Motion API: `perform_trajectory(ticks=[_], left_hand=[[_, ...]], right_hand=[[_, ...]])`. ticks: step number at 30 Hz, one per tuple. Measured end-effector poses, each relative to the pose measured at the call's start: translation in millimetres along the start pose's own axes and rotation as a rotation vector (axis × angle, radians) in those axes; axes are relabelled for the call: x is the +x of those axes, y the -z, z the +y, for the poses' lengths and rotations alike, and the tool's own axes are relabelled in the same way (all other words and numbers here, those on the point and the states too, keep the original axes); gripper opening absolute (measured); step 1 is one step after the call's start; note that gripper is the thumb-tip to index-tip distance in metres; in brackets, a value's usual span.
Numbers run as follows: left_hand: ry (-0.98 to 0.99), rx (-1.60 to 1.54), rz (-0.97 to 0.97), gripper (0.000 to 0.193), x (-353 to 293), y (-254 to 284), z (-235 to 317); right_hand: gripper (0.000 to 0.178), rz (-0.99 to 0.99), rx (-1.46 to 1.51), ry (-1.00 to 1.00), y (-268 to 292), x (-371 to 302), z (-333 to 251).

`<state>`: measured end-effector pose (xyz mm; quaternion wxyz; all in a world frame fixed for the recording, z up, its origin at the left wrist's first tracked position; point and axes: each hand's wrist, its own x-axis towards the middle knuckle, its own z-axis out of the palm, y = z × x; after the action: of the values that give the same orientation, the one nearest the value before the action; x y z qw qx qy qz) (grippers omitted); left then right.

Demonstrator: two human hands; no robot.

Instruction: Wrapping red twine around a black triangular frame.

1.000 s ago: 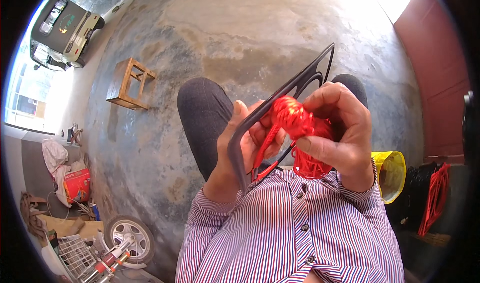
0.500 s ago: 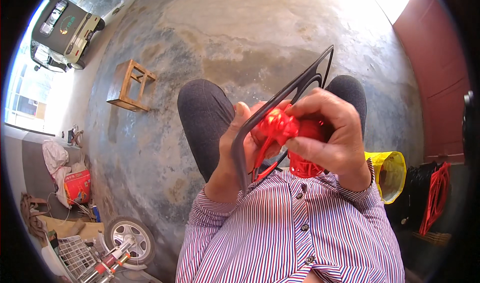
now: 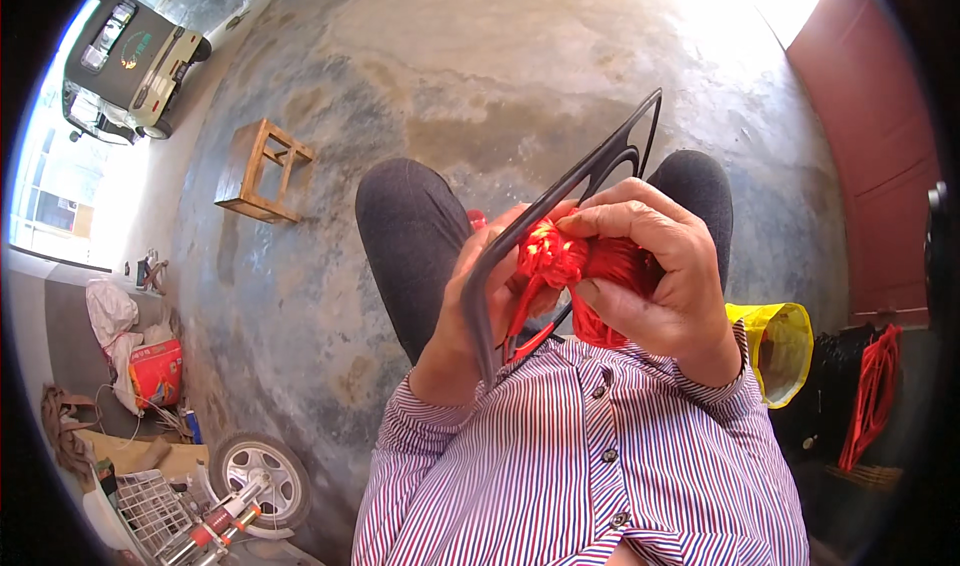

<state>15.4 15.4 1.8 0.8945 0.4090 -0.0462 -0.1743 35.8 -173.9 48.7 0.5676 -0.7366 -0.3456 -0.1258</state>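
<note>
Red cord (image 3: 553, 254), and it was right at centre stage, bunched between both hands, above the lap and in front of the striped shirt (image 3: 560, 436)! Look at the right hand (image 3: 660, 266): thumb and forefinger nearly closed, pinching the edge of that shiny bunch, loose strands dropping below the palm. Over on the left hand (image 3: 485, 271), fingers curled behind the cord, half hidden by it; how tightly they gripped, you couldn't tell. Across that hand slanted a black frame (image 3: 560, 188), and whether it was held was unclear too. What a handful, that cord: by its looks light, soft and limp, nothing fragile, but that gloss suggested slippery strands, quick to slide or tangle. Best place to take it? Surely the thick, gathered part, thumb against fingertips, rather than the dangling loops. Knees (image 3: 405, 236) stood either side, a yellow bag (image 3: 785, 351) sat off to the right.
</note>
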Motion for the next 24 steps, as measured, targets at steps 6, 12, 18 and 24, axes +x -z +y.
perform_trajectory(ticks=[6, 12, 18, 24], left_hand=[[-0.023, 0.013, 0.006, 0.062, 0, 2, -5], [0.006, -0.127, -0.04, 0.052, 0, 8, -1], [0.034, -0.287, 0.061, 0.05, -2, -7, 3], [-0.138, -0.078, -0.057, 0.05, 0, 18, -10]], right_hand=[[0.036, 0.108, 0.021, -0.039, -1, 0, 0], [0.04, 0.071, -0.039, 0.03, -6, -4, 2], [0.042, 0.049, -0.02, 0.052, -2, -2, 7], [0.039, 0.157, -0.085, 0.083, -7, -1, 3]])
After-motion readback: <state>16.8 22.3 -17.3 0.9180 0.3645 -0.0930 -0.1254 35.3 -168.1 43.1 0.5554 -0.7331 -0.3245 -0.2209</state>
